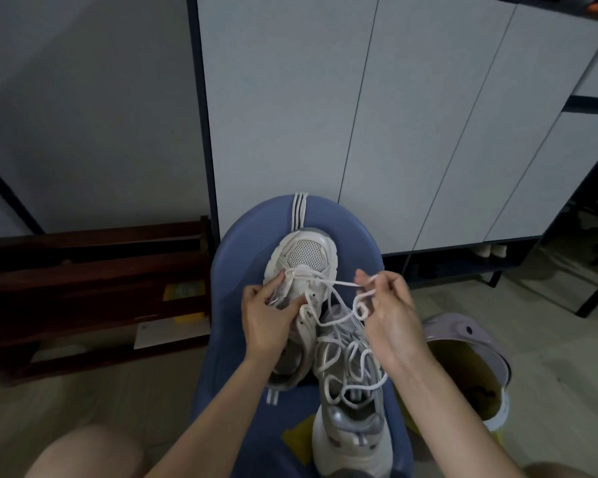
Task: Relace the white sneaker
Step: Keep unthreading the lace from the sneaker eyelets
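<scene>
A white sneaker (306,257) lies on a blue stool (359,236), toe pointing away from me. My left hand (266,315) grips its left side by the eyelets, fingers curled on the upper. My right hand (390,312) pinches the white lace (342,283), which runs taut from the lowest eyelets to my fingers and then curls in a loose loop below them. A second white sneaker (353,391) lies nearer me, partly over the first one's heel, with loosely looped laces.
A dark wooden rack (94,291) stands on the floor at the left. A pale cabinet (394,132) rises behind the stool. A lilac bin with an open lid (463,339) sits to the right. My bare knee (83,453) shows at the bottom left.
</scene>
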